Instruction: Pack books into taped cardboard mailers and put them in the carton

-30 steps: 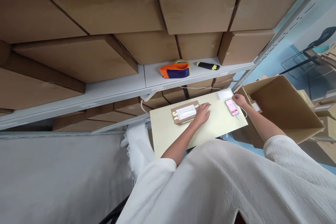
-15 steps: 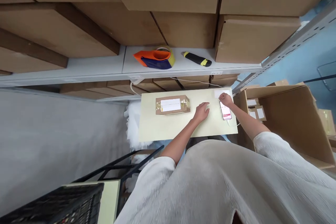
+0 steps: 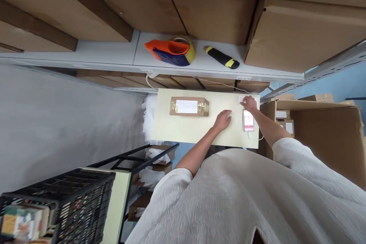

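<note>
Black crate (image 3: 85, 206) is cut off bottom L. L hand (image 3: 222, 121) is empty, fingers loose over the table (image 3: 177, 131), w/ the taped box (image 3: 189, 106) well apart to its L. Phone (image 3: 248, 122) is just below the R hand (image 3: 249, 103), screen txt too small tbh. R fingertips cover part of the white paper (image 3: 243, 99), can't tell if pinched. Box label and shelf tags unreadable imo.

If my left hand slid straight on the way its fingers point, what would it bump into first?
Probably your right hand, or the white paper at its fingertips; they sit so close that the order is unclear.
</note>
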Motion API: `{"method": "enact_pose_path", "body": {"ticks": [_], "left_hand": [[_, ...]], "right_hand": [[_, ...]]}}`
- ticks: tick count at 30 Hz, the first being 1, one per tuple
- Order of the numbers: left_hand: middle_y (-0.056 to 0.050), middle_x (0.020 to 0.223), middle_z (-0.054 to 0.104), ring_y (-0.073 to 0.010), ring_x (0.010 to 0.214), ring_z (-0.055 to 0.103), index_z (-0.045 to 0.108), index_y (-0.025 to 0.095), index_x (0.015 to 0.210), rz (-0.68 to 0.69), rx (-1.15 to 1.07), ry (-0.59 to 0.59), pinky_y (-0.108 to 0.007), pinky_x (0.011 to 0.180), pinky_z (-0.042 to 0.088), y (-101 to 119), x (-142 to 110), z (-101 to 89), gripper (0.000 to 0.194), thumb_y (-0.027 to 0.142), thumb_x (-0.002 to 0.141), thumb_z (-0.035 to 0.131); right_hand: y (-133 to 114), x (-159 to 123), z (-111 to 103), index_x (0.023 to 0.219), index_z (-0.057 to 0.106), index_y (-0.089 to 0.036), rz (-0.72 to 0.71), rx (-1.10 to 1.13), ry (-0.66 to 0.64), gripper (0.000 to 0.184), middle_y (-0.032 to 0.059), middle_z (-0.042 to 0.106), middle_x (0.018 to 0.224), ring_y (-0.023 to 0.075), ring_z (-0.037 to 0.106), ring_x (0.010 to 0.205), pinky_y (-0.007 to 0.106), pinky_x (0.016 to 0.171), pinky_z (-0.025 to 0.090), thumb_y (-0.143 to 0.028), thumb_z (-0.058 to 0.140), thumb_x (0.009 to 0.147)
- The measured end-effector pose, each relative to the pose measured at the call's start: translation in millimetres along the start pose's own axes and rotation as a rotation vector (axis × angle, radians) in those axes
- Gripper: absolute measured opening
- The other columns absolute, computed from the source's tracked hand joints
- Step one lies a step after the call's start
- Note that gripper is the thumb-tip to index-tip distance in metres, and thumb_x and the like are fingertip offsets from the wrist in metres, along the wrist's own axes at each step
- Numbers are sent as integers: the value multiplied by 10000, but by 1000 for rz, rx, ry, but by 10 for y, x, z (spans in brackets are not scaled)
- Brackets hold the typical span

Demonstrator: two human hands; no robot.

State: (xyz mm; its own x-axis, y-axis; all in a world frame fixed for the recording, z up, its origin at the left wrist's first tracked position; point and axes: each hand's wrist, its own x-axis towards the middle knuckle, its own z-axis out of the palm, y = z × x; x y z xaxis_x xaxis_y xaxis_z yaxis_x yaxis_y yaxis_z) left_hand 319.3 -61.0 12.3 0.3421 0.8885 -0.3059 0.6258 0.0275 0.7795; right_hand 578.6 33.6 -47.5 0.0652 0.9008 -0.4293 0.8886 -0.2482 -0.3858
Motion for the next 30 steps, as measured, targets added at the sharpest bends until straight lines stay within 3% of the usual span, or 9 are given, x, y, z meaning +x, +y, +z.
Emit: {"method": "enact_pose_path", "body": {"ticks": [4,8,13,18,25,30], "left_hand": [[-107,1500,721,-286,1375,691,738,235,1401,-48,-67,5,-490,1243,531,39,100,51,408,166,1016,625],[-106,1322,790,-259,1214,752,760,216,1304,-127,-181,67,-428,1131,589,175,346,114,322,154,1000,672],[-86,1144,803,-218,1060,763,754,208,1213,-194,-284,157,-364,1019,592,449,739,223,262,155,958,783],[-14,1024,778,-195,952,743,707,259,1258,-177,-239,112,-325,925,566,643,933,310,344,157,941,789],[31,917,760,-206,913,732,677,306,1144,-129,-205,114,-339,910,550,627,934,236,273,119,945,693],[43,854,709,-214,914,733,651,320,1134,-245,-238,207,-346,919,539,553,936,118,287,123,930,696]], "right_hand": [[-61,-11,-58,951,706,-240,17,4,15,103,116,681,1132,297,619,1060,392,889,510,-341,707,971],[-92,-107,-164,938,723,-221,-8,87,24,78,115,716,1107,261,650,986,366,874,522,-247,653,957],[-11,-389,-341,933,722,-223,-98,221,113,87,96,729,1057,244,661,919,369,897,546,-287,663,940],[28,-599,-488,912,716,-237,-168,283,159,112,86,736,1021,249,644,910,379,887,551,-333,668,947],[138,-684,-730,1031,791,-230,-126,19,182,196,149,740,1183,352,592,1168,467,1035,462,-331,624,1015],[334,-748,-866,1105,814,-229,-24,-128,244,271,183,701,1266,398,526,1237,534,1084,398,-318,569,1031]]}}
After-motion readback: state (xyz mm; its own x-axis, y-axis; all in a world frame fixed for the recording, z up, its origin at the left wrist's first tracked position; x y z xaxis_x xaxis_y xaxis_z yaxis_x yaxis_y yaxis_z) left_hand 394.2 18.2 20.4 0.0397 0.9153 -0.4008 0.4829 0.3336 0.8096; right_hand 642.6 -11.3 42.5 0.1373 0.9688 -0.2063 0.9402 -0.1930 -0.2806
